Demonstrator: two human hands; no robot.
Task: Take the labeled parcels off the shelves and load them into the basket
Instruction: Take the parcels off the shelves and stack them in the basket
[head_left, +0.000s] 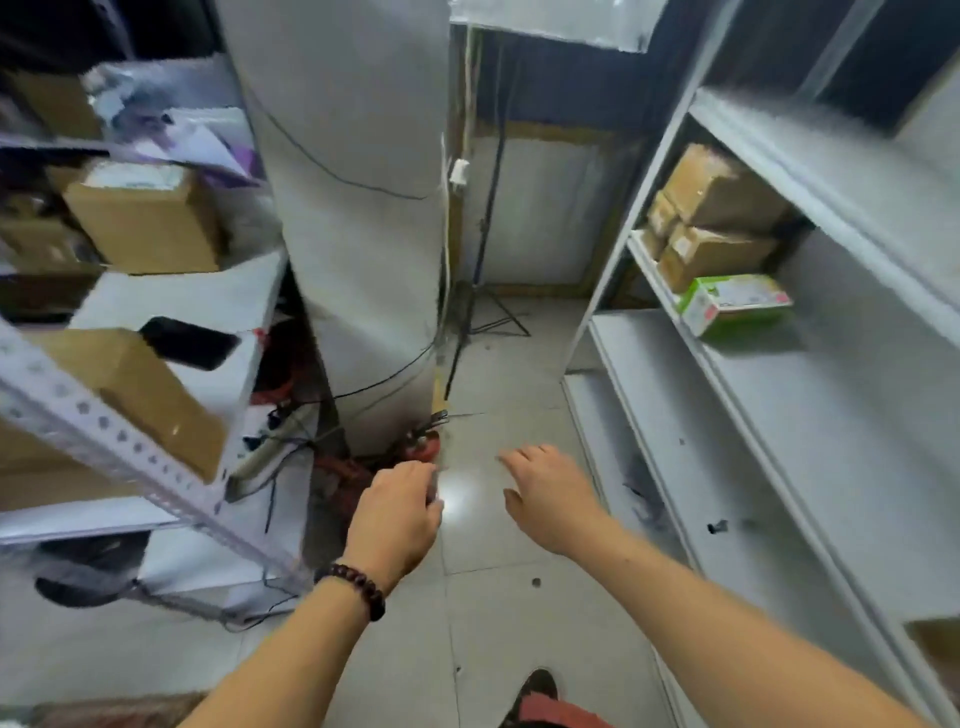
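Both my hands hang over the tiled aisle floor and hold nothing. My left hand (396, 512), with a bead bracelet at the wrist, has loosely curled fingers. My right hand (548, 493) is spread with relaxed fingers. Brown cardboard parcels (714, 218) are stacked at the back of the right shelf, with a green and white box (735, 302) in front of them. On the left shelves sit a labeled brown box (148, 218), a lower brown box (150, 395) and a black pouch (189, 343). No basket is in view.
A grey pillar (358, 208) with cables stands ahead between the shelf units. A red fire extinguisher (423, 444) and a power strip (270, 447) lie at its base. A tripod stand (483, 312) is at the aisle's far end. The white right shelf unit (769, 441) has bare lower boards.
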